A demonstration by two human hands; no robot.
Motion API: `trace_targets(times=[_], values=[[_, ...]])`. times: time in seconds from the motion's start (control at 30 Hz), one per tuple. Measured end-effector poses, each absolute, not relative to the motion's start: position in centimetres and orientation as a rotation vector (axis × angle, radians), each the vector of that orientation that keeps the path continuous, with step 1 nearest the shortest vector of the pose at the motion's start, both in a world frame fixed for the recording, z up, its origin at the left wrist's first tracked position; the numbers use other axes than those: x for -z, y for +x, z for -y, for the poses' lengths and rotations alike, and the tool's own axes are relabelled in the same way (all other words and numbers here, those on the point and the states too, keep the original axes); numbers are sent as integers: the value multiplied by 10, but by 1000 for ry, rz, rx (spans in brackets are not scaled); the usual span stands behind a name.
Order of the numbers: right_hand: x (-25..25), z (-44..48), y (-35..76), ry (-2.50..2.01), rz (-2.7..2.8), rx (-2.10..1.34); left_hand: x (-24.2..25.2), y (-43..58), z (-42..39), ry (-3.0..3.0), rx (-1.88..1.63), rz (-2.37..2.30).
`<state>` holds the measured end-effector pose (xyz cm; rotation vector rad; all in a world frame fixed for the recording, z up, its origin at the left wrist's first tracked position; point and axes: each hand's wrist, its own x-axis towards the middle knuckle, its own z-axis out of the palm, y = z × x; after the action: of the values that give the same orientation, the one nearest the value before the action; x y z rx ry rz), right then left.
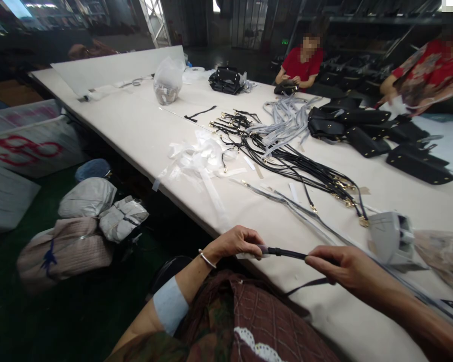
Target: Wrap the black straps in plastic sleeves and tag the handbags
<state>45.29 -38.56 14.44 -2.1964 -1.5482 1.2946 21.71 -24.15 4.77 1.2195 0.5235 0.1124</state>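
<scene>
My left hand (242, 242) and my right hand (334, 261) stretch a short length of a black strap (287, 253) between them, just over the near edge of the table. Both are closed on it, thumb against fingers. A pale, clear piece, perhaps plastic wrap, shows at the left fingertips. Below my right hand a loose black end hangs toward my lap. Beyond my hands lie a long strap in clear sleeving (287, 201) and a bundle of black straps with gold clasps (298, 168). Crumpled white film strips (200, 158) lie to their left.
A grey tape dispenser (390, 236) stands at right on the white table (128, 125). Black bags (366, 125) are piled at the back right, near two people in red. Empty-looking sleeves (287, 118) lie mid-table. Wrapped bundles (68, 246) sit on the floor at left.
</scene>
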Motion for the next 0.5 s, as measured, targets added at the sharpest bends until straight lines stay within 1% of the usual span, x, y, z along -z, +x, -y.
trace_targets(times=[0.1,0.2,0.3,0.37,0.5], values=[[-154,382,444,-2365,1821,-1045,-51,226,243,1108,-72,-460],[-152,378,434,-2522,1964,-769,-49,233,243,1047,-28,-408],[-146,374,429,-2557,1995,-654,-45,240,241,1078,14,-409],[-142,373,430,-2484,1939,-783,-42,243,239,1156,-5,-440],[-137,374,444,-2173,1492,-1352,-33,246,234,1424,-139,-472]])
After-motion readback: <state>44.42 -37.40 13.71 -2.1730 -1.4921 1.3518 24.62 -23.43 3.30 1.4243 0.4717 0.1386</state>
